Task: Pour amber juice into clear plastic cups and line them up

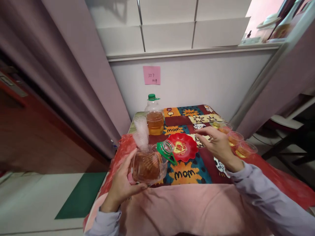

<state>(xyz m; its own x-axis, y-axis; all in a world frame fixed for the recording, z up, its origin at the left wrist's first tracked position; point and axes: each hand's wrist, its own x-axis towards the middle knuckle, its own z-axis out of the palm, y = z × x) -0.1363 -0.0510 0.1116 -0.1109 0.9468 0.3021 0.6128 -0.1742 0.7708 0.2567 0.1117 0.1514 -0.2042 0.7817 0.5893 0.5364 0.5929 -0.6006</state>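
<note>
My left hand [123,183] grips a clear plastic bottle [147,167] of amber liquid from its left side. The bottle tilts to the right, its mouth uncapped, with a green carrying handle around the neck. To the right, my right hand [215,144] is raised over the table, thumb and fingers apart, with nothing seen between them. Between the hands lies a red scalloped plate [190,147] with a gold design. Several clear plastic cups [243,150] holding yellowish liquid stand along the right edge, partly behind my right hand.
Behind the tilted bottle stands a second bottle [155,123] with a green cap. Stacked clear cups [141,131] lean beside it. A patterned mat [185,173] and red covering [120,157] lie on the table. A pink note [152,75] is stuck to the wall.
</note>
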